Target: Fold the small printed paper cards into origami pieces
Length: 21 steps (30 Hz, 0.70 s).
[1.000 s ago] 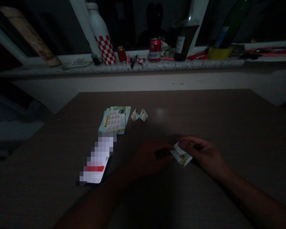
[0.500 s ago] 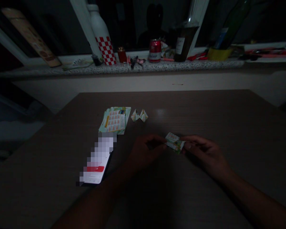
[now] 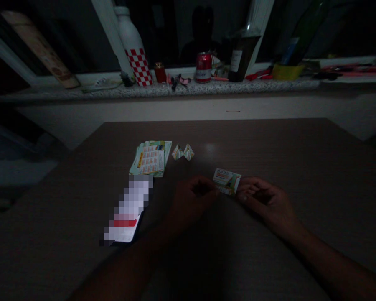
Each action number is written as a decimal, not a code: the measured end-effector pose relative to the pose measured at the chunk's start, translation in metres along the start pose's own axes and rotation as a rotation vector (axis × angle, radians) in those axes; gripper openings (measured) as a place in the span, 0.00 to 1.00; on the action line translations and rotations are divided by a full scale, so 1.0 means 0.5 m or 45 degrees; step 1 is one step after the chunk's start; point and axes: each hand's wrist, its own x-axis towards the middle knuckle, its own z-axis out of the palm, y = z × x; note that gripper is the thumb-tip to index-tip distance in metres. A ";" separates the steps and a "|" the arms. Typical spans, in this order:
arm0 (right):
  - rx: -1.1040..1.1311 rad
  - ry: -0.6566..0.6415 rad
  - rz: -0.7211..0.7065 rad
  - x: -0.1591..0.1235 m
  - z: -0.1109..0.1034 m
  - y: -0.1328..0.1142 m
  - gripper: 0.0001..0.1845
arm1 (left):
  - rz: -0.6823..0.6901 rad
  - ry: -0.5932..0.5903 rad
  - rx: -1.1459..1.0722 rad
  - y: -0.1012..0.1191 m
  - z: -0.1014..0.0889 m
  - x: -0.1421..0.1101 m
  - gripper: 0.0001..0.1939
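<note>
Between my two hands is a small folded piece of printed paper (image 3: 227, 180), white and green with lines of print. My left hand (image 3: 196, 196) pinches its left edge between thumb and forefinger. At its right edge my right hand (image 3: 263, 198) holds it with thumb and fingertips, the other fingers curled. Farther back on the table lies a small folded paper bow shape (image 3: 183, 152). To the left of that, a stack of printed paper sheets (image 3: 152, 159) in the same colours lies flat.
A lit phone (image 3: 128, 213), its screen partly blurred, lies on the dark wooden table (image 3: 269, 146) left of my hands. On the stone windowsill (image 3: 188, 88) stand a checkered bottle (image 3: 139, 62), a red can (image 3: 203, 69), a dark cup (image 3: 241, 56) and a yellow container (image 3: 286, 72).
The paper has turned and shifted slightly up and left, now showing a wider printed face with a strip below it. My right hand has rolled a little, and its fingers are more curled.
</note>
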 end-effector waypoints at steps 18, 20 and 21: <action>-0.416 -0.092 -0.307 -0.005 -0.005 0.009 0.03 | 0.114 -0.105 0.050 0.011 0.006 -0.013 0.22; -0.406 -0.120 -0.371 -0.005 -0.006 0.010 0.02 | 0.140 -0.161 0.115 0.015 0.003 -0.012 0.11; -0.393 -0.123 -0.404 -0.006 -0.007 0.010 0.03 | 0.143 -0.180 0.143 0.016 0.002 -0.012 0.06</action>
